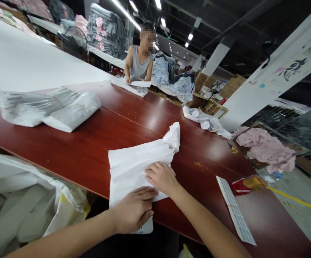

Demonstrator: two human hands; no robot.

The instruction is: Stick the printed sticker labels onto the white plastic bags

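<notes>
A fanned stack of thin white sheets (136, 161) lies at the table's near edge; whether they are paper or flat bags I cannot tell. My right hand (163, 178) rests palm down on the stack, fingers stretched over its right side. At the near end, my left hand (134, 209) has its fingers bent over the sheets and its thumb closed in below. Under that hand a white piece with dark print (146, 227) sticks out past the table edge. A crumpled white bundle (173, 136) touches the stack's far right corner.
On the red-brown table (85, 150) lie banded clear plastic bags (72, 111), a white slotted strip (236, 211), yellow scissors (233, 148), rubber bands (197, 164) and a red-yellow packet (249, 183). Across it a co-worker (140, 64) handles white sheets. A white sack (37, 193) stands at left.
</notes>
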